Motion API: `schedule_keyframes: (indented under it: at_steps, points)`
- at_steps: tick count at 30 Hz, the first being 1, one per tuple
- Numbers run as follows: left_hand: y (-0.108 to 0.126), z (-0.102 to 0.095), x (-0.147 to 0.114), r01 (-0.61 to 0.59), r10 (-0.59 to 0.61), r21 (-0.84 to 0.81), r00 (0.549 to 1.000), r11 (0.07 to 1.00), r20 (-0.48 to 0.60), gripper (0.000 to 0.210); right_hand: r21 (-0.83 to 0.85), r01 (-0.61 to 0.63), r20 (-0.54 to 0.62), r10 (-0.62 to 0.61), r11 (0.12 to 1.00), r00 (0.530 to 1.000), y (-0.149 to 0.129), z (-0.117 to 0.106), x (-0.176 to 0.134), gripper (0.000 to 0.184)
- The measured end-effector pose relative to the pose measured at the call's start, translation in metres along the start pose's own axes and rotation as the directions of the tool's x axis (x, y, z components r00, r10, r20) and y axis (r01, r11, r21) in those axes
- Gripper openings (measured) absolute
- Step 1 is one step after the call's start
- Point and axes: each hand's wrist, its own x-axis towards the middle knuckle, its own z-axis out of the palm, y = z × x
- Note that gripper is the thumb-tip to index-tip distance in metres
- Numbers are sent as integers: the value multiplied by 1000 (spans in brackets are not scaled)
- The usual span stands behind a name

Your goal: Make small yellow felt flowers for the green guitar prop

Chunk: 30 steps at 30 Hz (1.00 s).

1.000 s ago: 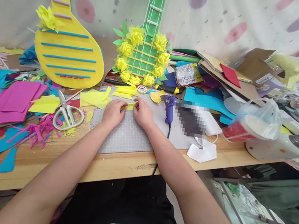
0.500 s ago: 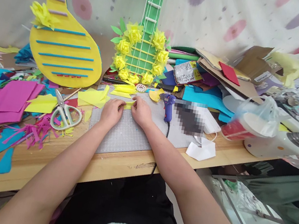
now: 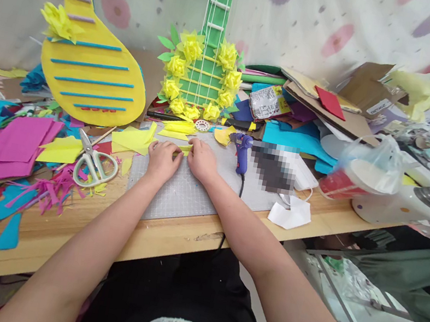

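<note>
Both hands are over the grey cutting mat. A small strip of yellow crepe paper lies between them, mostly covered by the fingers. My left hand is closed on its left end, fingers bent and thumb pressed in. Closed on the right end is my right hand, its fingertips pointing down at the mat. More yellow paper pieces lie just beyond the hands, and a larger yellow sheet is left of them. A purple glue gun stands right of my right hand.
White-handled scissors and magenta paper lie at the left. Behind stand a yellow paper lute and a green one with yellow flowers. A bagged cup and a white jar are at the right.
My left hand has shifted slightly right, its thumb closer to my right hand, so less of the yellow strip shows. My right hand has hardly moved.
</note>
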Motion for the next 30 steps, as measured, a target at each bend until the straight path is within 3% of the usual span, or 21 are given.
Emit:
schedule_keyframes:
  at_steps: [8, 23, 25, 29, 30]
  points:
    - [4, 4, -2, 34, -34, 0, 999, 999, -24, 11, -40, 31, -2, -31, 999, 1000, 0, 0, -1, 34]
    - [2, -1, -1, 38, -37, -60, 999, 997, 16, 29, 71, 108, 37, -111, 992, 993, 10, -1, 1, 45]
    - [1, -5, 1, 25, -28, -116, 999, 993, -27, 31, 50, 114, 31, -116, 992, 993, 10, -1, 1, 45]
    - [-4, -15, 11, 27, -69, -196, 975, 980, -212, 30, -28, 56, -43, -57, 998, 997, 8, -3, 1, 41]
    - [-5, -16, 14, 53, -95, -207, 975, 977, -199, 29, -30, 40, -57, -42, 999, 998, 8, -4, 1, 40]
